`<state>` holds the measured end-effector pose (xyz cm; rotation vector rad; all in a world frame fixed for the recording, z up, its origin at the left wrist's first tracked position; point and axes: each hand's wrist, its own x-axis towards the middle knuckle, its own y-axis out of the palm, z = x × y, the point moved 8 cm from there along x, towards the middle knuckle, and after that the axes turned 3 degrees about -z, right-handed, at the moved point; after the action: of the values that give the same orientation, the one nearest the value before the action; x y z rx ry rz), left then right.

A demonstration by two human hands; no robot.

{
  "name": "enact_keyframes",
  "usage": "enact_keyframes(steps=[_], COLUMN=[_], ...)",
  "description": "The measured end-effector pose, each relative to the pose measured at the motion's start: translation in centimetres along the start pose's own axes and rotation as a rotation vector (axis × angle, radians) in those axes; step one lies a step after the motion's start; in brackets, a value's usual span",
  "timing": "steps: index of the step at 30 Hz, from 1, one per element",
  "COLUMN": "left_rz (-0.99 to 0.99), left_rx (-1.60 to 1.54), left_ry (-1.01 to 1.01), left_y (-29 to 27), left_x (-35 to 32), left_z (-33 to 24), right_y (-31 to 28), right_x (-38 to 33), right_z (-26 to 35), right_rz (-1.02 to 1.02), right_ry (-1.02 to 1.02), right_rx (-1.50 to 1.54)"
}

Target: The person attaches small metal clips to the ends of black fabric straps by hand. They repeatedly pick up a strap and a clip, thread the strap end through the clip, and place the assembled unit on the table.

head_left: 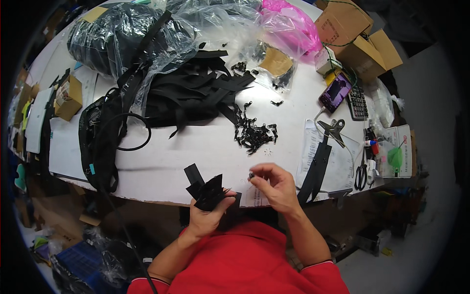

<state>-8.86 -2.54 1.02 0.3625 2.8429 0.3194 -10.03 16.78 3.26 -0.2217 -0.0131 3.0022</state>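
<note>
My left hand (pixel 201 221) is closed around a bundle of black strap pieces (pixel 209 192), whose flat ends fan out above the fingers at the table's near edge. Just to the right, my right hand (pixel 280 190) pinches a small dark clip (pixel 251 175) between thumb and fingertips, apart from the straps. The clip's exact shape is too small to make out. Beyond my hands lies a heap of small black clips (pixel 254 136). To its left and farther back, a large pile of black straps (pixel 183 95) spreads over the white table (pixel 161 169).
Clear plastic bags with black goods (pixel 110 41) fill the far left. At right are cardboard boxes (pixel 362 49), a phone (pixel 336 93), a calculator (pixel 358 104), papers under a bulldog clip (pixel 333 131) and scissors (pixel 361 174). A black mesh bag (pixel 95 132) with a cable loop lies left.
</note>
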Motion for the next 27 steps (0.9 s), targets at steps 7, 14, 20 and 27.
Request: enact_keyframes(steps=[7, 14, 20, 27], left_rz=[0.005, 0.067, 0.033, 0.000], left_rx=[-0.057, 0.121, 0.109, 0.221], left_ry=[0.095, 0.190, 0.185, 0.278], left_y=[1.7, 2.5, 2.7, 2.6], left_x=[-0.1, -0.2, -0.3, -0.4], left_z=[-1.0, -2.2, -2.1, -2.9], right_y=[0.2, 1.0, 1.2, 1.9], right_x=[-3.1, -3.7, -4.0, -4.4], right_z=[2.7, 6.4, 6.8, 7.5], right_rz=[0.057, 0.069, 0.091, 0.110], right_ry=[-0.127, -0.467, -0.512, -0.653], right_rx=[-0.186, -0.605, -0.652, -0.787])
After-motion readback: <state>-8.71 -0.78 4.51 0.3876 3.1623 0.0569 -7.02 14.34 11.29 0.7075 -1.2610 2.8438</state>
